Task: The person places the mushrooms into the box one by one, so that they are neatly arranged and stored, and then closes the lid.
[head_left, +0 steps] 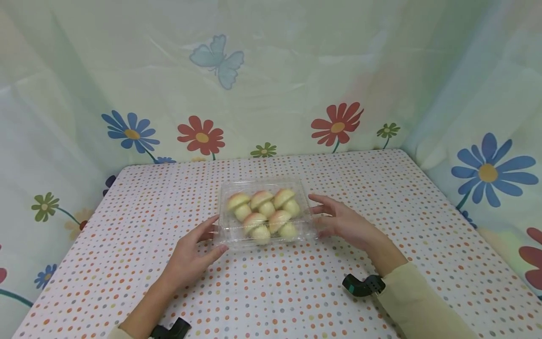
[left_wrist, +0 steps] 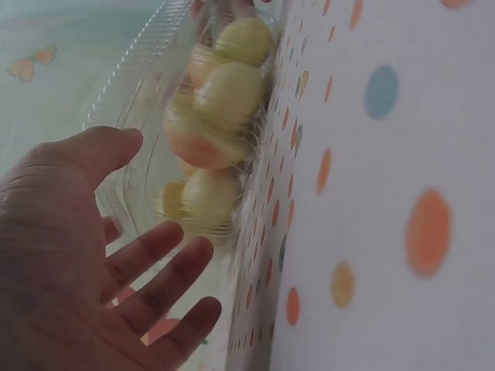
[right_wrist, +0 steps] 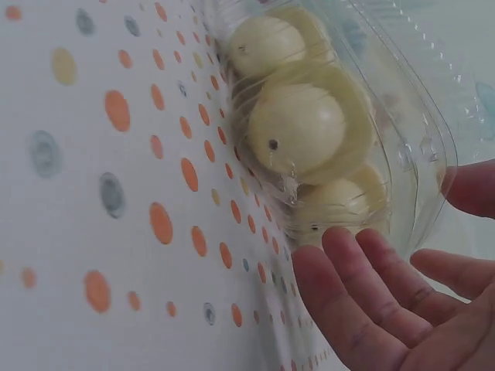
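Observation:
A clear plastic clamshell box (head_left: 234, 239) with a ridged rim lies on the table, its lid down over several mushroom-shaped pieces (head_left: 260, 199). They have yellow-and-pink caps and pale round stems. At the box's left side is my left hand (head_left: 188, 259), thumb near the front corner and fingers spread loosely along the edge. On the opposite side, my right hand (head_left: 349, 227) has its fingertips at the box wall. In the right wrist view the right thumb (right_wrist: 473, 188) is by the rim, with the fingers loosely extended below. Whether either hand touches the plastic is hard to tell.
A dotted cloth covers the table (head_left: 271, 301). Flower-printed curtains (head_left: 271, 103) hang behind it and at both sides. Black wrist devices (head_left: 363, 285) sit at both forearms, low in the head view.

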Demonstrator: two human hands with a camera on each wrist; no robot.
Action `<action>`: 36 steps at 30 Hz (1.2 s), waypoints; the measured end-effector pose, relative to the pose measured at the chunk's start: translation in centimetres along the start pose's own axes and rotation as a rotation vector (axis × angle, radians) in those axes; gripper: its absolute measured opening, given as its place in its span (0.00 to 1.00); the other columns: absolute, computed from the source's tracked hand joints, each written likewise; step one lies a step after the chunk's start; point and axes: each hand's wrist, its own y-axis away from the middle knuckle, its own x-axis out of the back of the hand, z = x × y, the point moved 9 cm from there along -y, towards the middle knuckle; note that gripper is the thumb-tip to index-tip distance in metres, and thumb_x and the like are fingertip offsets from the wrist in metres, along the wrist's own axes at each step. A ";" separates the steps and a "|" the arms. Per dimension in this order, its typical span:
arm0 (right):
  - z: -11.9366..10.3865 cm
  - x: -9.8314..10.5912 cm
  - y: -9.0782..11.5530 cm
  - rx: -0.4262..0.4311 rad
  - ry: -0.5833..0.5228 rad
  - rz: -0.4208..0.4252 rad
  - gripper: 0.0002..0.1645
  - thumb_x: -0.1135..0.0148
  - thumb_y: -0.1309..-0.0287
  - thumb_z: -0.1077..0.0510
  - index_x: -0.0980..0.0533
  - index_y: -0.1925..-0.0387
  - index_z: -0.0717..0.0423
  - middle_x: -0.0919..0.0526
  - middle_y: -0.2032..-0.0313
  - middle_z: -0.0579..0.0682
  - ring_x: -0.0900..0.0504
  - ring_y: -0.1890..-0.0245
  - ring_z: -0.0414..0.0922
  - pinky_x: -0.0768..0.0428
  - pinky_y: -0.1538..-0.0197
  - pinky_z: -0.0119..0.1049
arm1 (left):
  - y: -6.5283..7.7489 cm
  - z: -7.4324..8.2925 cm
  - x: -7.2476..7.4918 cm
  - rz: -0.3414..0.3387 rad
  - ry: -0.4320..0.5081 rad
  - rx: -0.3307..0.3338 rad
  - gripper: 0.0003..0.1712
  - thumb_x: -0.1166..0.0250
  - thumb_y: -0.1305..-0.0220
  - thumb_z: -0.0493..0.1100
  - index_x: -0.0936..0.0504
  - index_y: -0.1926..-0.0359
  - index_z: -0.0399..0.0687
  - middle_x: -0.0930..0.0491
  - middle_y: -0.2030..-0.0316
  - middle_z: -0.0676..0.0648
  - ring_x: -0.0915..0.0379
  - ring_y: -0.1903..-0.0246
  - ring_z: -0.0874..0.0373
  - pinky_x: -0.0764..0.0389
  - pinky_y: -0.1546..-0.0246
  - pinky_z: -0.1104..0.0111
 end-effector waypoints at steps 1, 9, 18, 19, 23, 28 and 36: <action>0.1 0.0 0.2 -0.006 0.004 0.005 0.46 0.39 0.30 0.58 0.49 0.18 0.47 0.36 0.28 0.65 0.21 0.42 0.56 0.14 0.48 0.47 | 0.0 0.0 0.0 0.000 0.002 0.003 0.43 0.26 0.35 0.48 0.33 0.23 0.52 0.18 0.40 0.43 0.19 0.43 0.45 0.18 0.42 0.47; 0.5 -0.3 1.4 -0.011 0.035 0.015 0.48 0.38 0.33 0.58 0.49 0.18 0.47 0.32 0.35 0.66 0.17 0.51 0.53 0.13 0.50 0.46 | 0.2 0.2 0.2 0.034 0.017 -0.087 0.33 0.35 0.28 0.41 0.31 0.24 0.50 0.16 0.45 0.44 0.16 0.50 0.51 0.16 0.47 0.52; 0.5 -1.4 2.0 -0.010 -0.023 -0.062 0.48 0.45 0.28 0.61 0.57 0.17 0.49 0.18 0.65 0.56 0.17 0.70 0.48 0.14 0.57 0.46 | 0.0 -0.5 -0.5 -0.012 0.229 0.023 0.30 0.41 0.23 0.41 0.34 0.24 0.52 0.15 0.61 0.44 0.16 0.66 0.56 0.18 0.66 0.70; 0.5 -1.6 2.1 -0.011 -0.036 -0.072 0.47 0.46 0.27 0.61 0.58 0.17 0.50 0.17 0.66 0.55 0.17 0.71 0.47 0.13 0.58 0.46 | -0.1 -0.6 -0.7 -0.029 0.269 0.038 0.31 0.41 0.22 0.40 0.37 0.23 0.51 0.15 0.62 0.43 0.16 0.66 0.55 0.17 0.66 0.69; 0.8 -2.1 2.1 -0.015 -0.089 -0.115 0.47 0.48 0.26 0.60 0.61 0.17 0.54 0.15 0.68 0.53 0.17 0.74 0.43 0.13 0.60 0.44 | -0.3 -0.9 -1.4 -0.099 0.425 0.099 0.36 0.45 0.21 0.38 0.48 0.19 0.49 0.15 0.63 0.37 0.16 0.66 0.53 0.14 0.60 0.67; 1.2 -2.6 2.1 -0.025 -0.138 -0.148 0.46 0.49 0.26 0.60 0.61 0.17 0.54 0.16 0.71 0.50 0.17 0.76 0.41 0.13 0.62 0.41 | -0.2 -1.1 -1.9 -0.136 0.507 0.146 0.37 0.49 0.20 0.37 0.53 0.18 0.45 0.15 0.66 0.36 0.18 0.69 0.57 0.15 0.61 0.67; 1.2 -3.0 2.1 -0.019 -0.201 -0.189 0.46 0.50 0.25 0.61 0.62 0.17 0.53 0.17 0.72 0.48 0.17 0.78 0.40 0.13 0.65 0.41 | -0.1 -1.2 -2.2 -0.120 0.591 0.239 0.37 0.49 0.21 0.35 0.51 0.18 0.48 0.16 0.68 0.42 0.19 0.69 0.58 0.14 0.61 0.68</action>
